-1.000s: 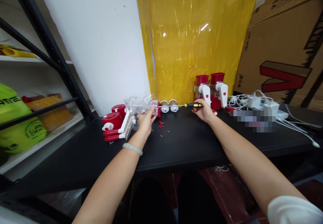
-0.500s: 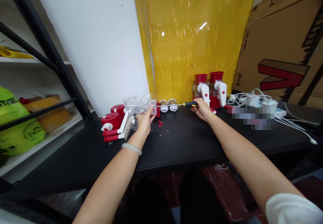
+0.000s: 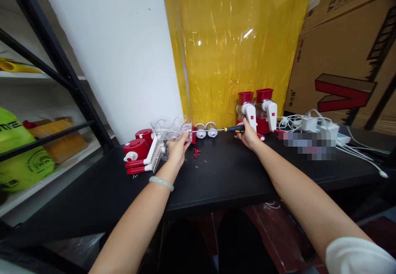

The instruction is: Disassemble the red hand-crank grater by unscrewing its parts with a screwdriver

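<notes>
My left hand point(image 3: 177, 148) is closed on a clear plastic grater housing point(image 3: 182, 125), held a little above the black table. In my right hand point(image 3: 248, 135) is a screwdriver point(image 3: 233, 129) with a black and yellow handle, lying level. Its long shaft points left and its tip meets the housing's right side; the exact contact is too small to make out. Behind the shaft stand two round white-rimmed grater drums point(image 3: 211, 129). Small red parts point(image 3: 196, 153) and several tiny screws lie below, on the tabletop. Left of my left hand are red bases point(image 3: 136, 148) and white crank handles with red grips point(image 3: 136, 167).
Two assembled red and white rotary graters point(image 3: 264, 109) stand at the back right. White cables and chargers point(image 3: 329, 129) lie farther right on the black table point(image 3: 216, 183). A yellow plastic sheet point(image 3: 235, 51) and a cardboard box point(image 3: 340, 59) rise behind; a shelf rack point(image 3: 66, 76) stands left.
The screwdriver and my right hand have shifted very slightly, with the fingers turned a little on the handle. My left hand keeps the housing in nearly the same place.
</notes>
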A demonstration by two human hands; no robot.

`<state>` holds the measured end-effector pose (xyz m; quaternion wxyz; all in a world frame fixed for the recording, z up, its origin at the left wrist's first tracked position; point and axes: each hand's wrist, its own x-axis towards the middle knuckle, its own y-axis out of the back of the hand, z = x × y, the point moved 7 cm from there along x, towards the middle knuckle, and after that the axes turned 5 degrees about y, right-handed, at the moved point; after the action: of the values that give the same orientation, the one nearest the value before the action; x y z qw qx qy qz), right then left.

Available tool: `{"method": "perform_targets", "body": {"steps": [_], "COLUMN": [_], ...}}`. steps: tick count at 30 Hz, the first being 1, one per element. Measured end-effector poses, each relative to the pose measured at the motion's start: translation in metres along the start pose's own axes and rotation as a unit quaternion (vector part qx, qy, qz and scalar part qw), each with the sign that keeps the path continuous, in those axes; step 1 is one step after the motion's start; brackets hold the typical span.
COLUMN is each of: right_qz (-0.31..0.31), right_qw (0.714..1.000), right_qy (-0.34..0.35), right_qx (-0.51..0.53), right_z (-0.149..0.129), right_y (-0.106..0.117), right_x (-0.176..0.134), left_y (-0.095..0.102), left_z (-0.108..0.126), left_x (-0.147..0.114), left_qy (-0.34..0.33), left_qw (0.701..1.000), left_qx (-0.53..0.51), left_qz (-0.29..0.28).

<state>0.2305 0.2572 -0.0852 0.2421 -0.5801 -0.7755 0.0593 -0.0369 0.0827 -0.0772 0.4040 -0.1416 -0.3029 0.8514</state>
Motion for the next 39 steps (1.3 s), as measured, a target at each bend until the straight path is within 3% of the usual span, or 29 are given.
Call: {"method": "perform_targets", "body": {"steps": [4,17,26,39], "right_qz": [-0.006,-0.001,-0.01,0.001], "right_qw": [0.999,0.999,0.997,0.999], "right_qy": [0.013,-0.012,0.028,-0.01], "right_qx": [-0.03,0.042,-0.073,0.031], "right_z": [0.001,0.0,0.007,0.0], "right_y": [0.001,-0.002,0.005,-0.001], "right_x": [0.0,0.001,0.007,-0.002], "left_y": [0.0,0.0,0.0,0.0], "left_z": [0.004,0.002,0.004,0.004], "left_x": [0.0,0.001,-0.001,-0.003], "left_qy": [-0.036,-0.03,-0.027,-0.03], "left_qw": [0.999,0.999,0.999,0.999], "left_qx": [0.024,0.019,0.023,0.034], "left_qz": [0.008,-0.002,0.004,0.005]}}
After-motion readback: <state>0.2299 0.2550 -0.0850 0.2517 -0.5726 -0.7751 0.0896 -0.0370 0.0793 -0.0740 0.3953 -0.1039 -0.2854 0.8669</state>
